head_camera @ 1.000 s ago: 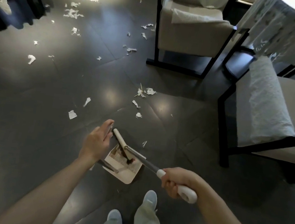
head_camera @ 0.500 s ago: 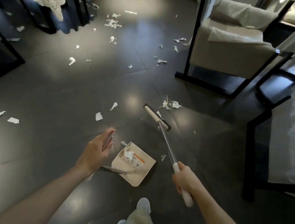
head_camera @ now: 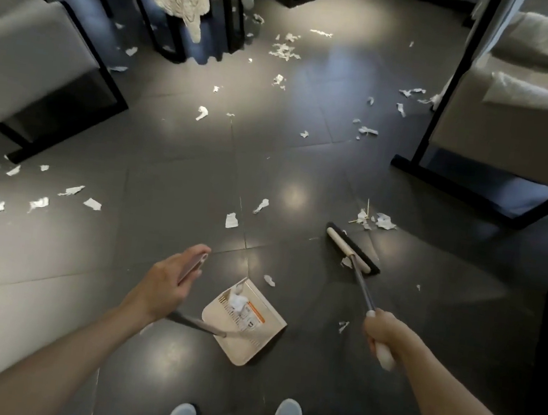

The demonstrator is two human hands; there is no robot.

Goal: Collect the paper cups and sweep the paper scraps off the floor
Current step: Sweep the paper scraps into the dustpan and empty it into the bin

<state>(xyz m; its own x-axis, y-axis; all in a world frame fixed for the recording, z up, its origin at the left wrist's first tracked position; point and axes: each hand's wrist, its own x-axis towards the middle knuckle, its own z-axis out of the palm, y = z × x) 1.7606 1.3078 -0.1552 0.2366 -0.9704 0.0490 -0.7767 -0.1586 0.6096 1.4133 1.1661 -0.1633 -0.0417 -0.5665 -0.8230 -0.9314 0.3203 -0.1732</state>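
Right hand [head_camera: 384,334] clamped round broom [head_camera: 352,248], left hand [head_camera: 167,280] curled on dustpan [head_camera: 268,325] handle, bristles just short of scrap pile [head_camera: 376,220], so risk of flicking scraps past dustpan with a hard or crooked stroke.

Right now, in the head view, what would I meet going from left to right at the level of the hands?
From the left: left hand → dustpan → small paper scrap → right hand, which grips the broom.
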